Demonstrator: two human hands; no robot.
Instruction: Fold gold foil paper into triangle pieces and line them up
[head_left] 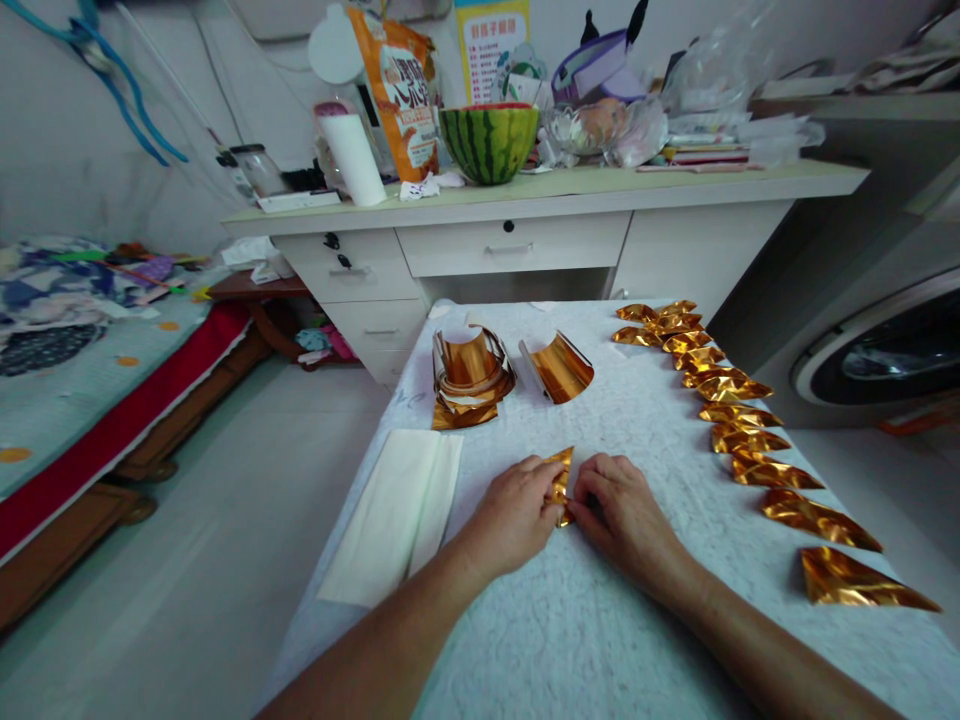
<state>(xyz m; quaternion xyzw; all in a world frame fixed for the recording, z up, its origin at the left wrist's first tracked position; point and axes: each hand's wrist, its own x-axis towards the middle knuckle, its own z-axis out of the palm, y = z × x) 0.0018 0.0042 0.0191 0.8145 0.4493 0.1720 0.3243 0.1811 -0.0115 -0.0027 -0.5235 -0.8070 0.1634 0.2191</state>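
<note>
Between my two hands, low over the cloth-covered table [600, 640], is a small folded piece of gold foil paper [561, 480]. My left hand [521, 505] grips its left side with the fingers closed. From the right, my right hand [619, 510] pinches its lower edge between thumb and fingertips. Beyond them lie a curled stack of gold foil sheets [469, 365] and one separate curved gold sheet [561, 368]. Folded pointed gold foil pieces [750, 438] form a line down the table's right side. Left of my hands is a folded whitish paper [390, 500].
A white desk [517, 240] with drawers stands behind the table, bearing a cut watermelon [489, 142], an orange snack bag [401, 100] and a white paper roll [352, 158]. A washing machine [885, 350] is at the right, a bed [180, 350] at the left.
</note>
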